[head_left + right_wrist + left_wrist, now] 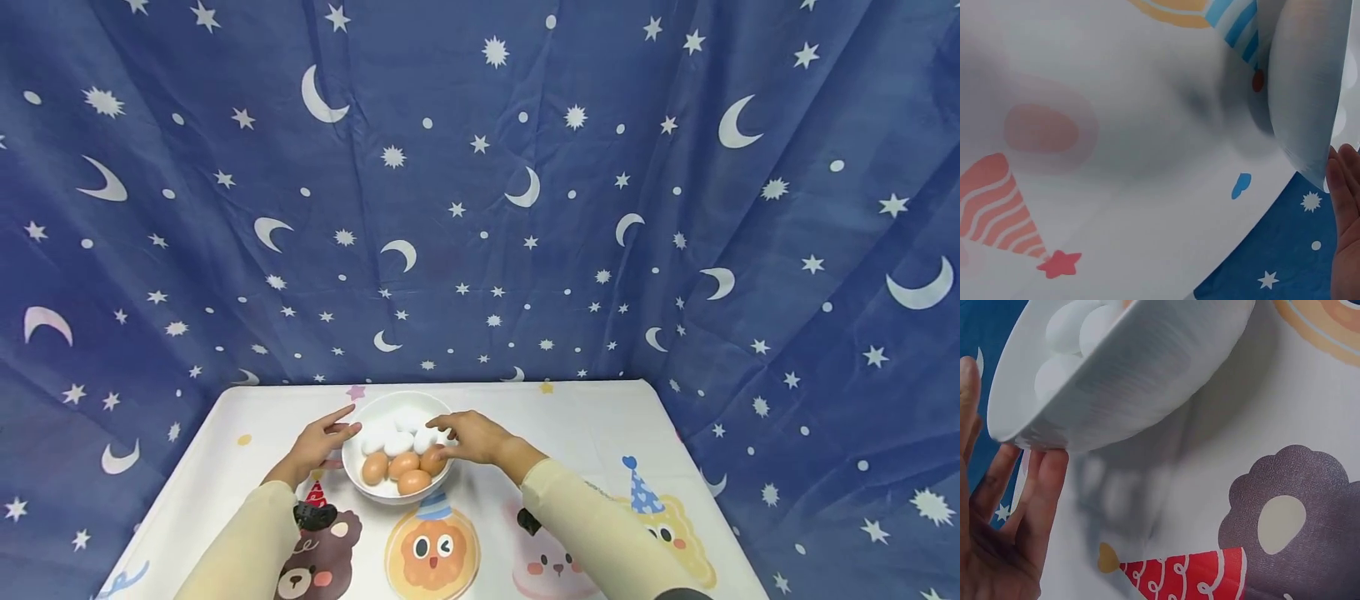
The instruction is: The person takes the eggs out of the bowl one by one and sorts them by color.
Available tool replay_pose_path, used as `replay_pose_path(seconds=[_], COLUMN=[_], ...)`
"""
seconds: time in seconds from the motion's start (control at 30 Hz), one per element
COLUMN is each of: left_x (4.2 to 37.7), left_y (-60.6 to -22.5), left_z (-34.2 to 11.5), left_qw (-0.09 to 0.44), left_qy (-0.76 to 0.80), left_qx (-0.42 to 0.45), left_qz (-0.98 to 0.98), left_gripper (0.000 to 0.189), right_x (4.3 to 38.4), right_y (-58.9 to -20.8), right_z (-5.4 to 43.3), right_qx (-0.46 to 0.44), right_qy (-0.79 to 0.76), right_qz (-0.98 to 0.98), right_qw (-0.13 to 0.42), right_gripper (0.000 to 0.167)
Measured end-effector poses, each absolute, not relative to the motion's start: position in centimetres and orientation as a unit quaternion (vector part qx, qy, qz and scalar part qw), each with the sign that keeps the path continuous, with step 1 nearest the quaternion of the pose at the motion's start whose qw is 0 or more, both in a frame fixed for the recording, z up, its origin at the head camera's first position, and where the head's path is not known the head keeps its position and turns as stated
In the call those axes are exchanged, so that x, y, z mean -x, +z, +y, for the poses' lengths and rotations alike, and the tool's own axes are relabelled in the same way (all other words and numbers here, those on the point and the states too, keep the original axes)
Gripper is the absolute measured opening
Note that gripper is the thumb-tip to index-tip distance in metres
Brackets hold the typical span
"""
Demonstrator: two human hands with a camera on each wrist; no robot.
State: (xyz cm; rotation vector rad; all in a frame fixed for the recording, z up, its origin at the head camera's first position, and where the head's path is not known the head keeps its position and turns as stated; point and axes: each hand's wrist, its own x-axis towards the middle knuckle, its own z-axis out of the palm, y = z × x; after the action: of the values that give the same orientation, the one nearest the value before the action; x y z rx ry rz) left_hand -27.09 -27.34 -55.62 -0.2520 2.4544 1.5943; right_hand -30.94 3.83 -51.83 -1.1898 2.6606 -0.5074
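The left hand [318,446] is spread, its fingers nearly straight, with fingertips at the rim at the left of the bowl [393,403]. The right hand [480,437] reaches over the rim at the right, fingers bent and parted from the thumb beside the eggs; whether it pinches one I cannot tell.

The one white bowl sits below the centre of the head frame, round, its mouth facing up. Four brown eggs [403,465] lie in its lower half; the lowest has its long axis roughly across the frame, while the leftmost one's runs more up and down. Behind them are at least four white eggs [400,443], which blend into the bowl, so an exact count is not possible.

On the white tablecloth [570,425] are four cartoon figures: the brown bear at lower left is cut off by the frame, and the pink and yellow ones at lower right are partly covered by the right sleeve [600,525]. A blue curtain [450,258] with moons and stars fills the upper frame.
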Motion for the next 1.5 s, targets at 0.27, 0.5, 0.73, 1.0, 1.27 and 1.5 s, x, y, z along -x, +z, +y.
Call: replay_pose_path(seconds=[0.27,0.5,0.73,1.0,1.27,1.5], left_x=[26.7,26.1,25.9,26.0,26.1,26.2], left_y=[-56.0,-57.0,-57.2,-57.0,-57.0,-57.0], left_z=[-27.6,-28.1,-28.3,-28.2,-28.3,-28.1], left_qw=[0.120,0.125,0.127,0.136,0.141,0.143], left_qy=[0.594,0.621,0.633,0.638,0.634,0.643], left_qx=[0.083,0.096,0.096,0.103,0.111,0.121], left_qz=[0.791,0.768,0.757,0.751,0.752,0.743], left_gripper=[0.063,0.060,0.061,0.061,0.061,0.059], right_x=[31.7,31.6,31.4,31.4,31.3,31.4], right_y=[-51.8,-52.1,-52.5,-53.4,-54.2,-54.1], right_z=[3.5,3.1,2.5,1.6,0.5,0.2], right_qx=[0.401,0.409,0.401,0.394,0.398,0.402], right_qy=[-0.153,-0.163,-0.163,-0.139,-0.127,-0.114], right_qz=[0.896,0.889,0.892,0.898,0.894,0.893], right_qw=[0.117,0.123,0.131,0.140,0.159,0.168], right_gripper=[0.048,0.051,0.048,0.045,0.045,0.047])
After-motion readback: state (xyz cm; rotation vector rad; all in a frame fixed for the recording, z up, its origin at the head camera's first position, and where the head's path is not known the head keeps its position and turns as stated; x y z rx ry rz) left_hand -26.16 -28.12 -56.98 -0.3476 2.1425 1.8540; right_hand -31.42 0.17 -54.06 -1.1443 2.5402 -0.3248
